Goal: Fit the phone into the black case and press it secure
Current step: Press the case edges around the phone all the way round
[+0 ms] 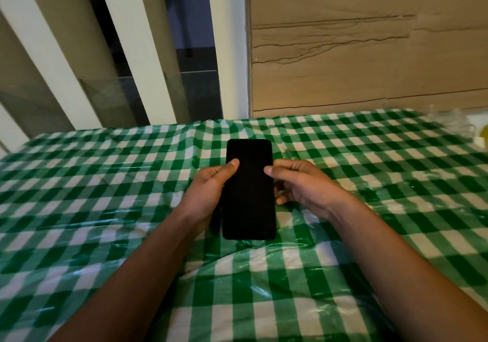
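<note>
Tabletop: we see a shiny green and white checked plastic cloth (343, 162) spread over it, with many wrinkles and bright shiny spots.
Back wall: we see a pale brown wooden panel (369, 45) with thin dark lines on the right side.
Left side: we see tall white slats (148, 59) that lean across, with dark gaps and some glass between them.
Far right corner: we see something clear and crinkly (454, 127) with a bit of yellow, but it is too blurry for us to tell what it is.
Phone: we see a flat black phone with rounded corners (249, 191), dark side up, held just over the middle of the cloth, its long side pointing away from us.
Case: we cannot tell if a black case is already around the phone, because it all looks black.
Left hand grip: our left hand (208, 193) is closed on the phone's left edge, with the thumb lying on the dark front.
Right hand grip: our right hand (303, 185) is closed on the phone's right edge, thumb tip on the front, fingers tucked under.
Arms: both bare arms reach in from the bottom, one on each side.
</note>
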`<state>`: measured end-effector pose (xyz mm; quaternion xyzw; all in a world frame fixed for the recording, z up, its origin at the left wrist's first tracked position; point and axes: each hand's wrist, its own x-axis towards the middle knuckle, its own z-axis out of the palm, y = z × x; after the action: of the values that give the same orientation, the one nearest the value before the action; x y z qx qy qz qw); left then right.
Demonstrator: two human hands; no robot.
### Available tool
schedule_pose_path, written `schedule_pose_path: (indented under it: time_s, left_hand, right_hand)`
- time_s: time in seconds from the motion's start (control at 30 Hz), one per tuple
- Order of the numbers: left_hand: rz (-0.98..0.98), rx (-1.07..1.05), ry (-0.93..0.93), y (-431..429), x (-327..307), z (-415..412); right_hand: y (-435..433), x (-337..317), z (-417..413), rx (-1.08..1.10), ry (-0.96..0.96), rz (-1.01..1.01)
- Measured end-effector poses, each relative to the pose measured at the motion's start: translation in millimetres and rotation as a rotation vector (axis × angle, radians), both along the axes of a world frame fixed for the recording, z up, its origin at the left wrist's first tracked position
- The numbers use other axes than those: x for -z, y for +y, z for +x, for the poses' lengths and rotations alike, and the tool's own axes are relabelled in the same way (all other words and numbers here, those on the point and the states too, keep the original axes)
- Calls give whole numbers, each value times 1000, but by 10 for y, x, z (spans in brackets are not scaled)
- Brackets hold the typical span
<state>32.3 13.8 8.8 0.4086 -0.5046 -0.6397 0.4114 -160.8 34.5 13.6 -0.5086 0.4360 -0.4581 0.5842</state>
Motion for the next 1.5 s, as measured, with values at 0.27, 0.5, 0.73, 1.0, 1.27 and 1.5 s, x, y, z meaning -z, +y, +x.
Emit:
schedule_pose_path:
  time_s: [0.27,0.5,0.73,1.0,1.27,1.5]
  left_hand:
    - [-6,7,22,-23,32,-3]
    - [-146,-14,-201,-48,57,-7]
    - [-162,6,-275,-52,70,-2]
    - [-229,-43,-393,-64,68,10]
    - [-397,-240,-655,-84,145,13]
    - [-594,-341,-897,-63,131,8]
  right_hand:
    - [10,-11,-1,-2,26,-17]
    - [-6,0,-32,89,139,-38]
    - [-37,58,-55,129,208,-16]
    - [-85,116,-46,265,443,-89]
    - [-96,184,-8,408,791,-282]
    - [-70,188,21,402,810,-308]
